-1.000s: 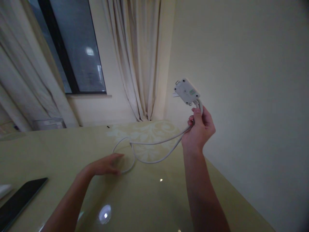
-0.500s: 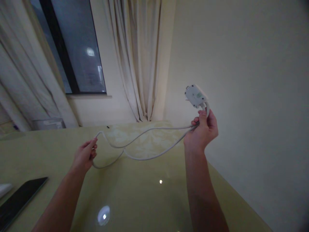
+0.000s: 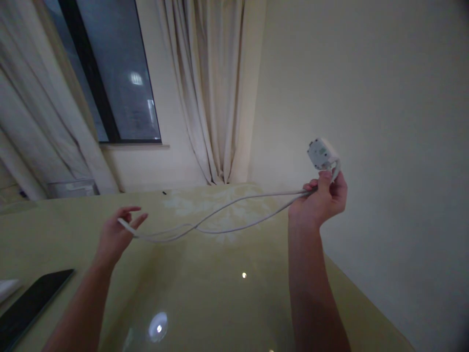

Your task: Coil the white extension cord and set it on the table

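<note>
My right hand (image 3: 322, 198) is closed round a folded white cable (image 3: 242, 228). A small white box with screws in its grey back and a label (image 3: 320, 154) sticks up just above those fingers, joined to the cable. From there two strands run left, cross over each other and sag a little. My left hand (image 3: 117, 232) has its thumb and index finger spread apart, with the far bend of the cable lying across it at the base of the thumb. The other left fingers are partly hidden.
Below the hands is a glossy yellowish table (image 3: 205, 293) with light reflections. At the left lie a dark flat tablet-like thing (image 3: 32, 303) and part of a white object (image 3: 8, 288). A tiny black bit (image 3: 164, 192) lies near the far edge. Curtains (image 3: 212, 98) and a wall stand behind.
My right hand has moved right with the box and cable. My left hand has shifted left, and its pinched fingers have spread. The strands are stretched straighter between the hands.
</note>
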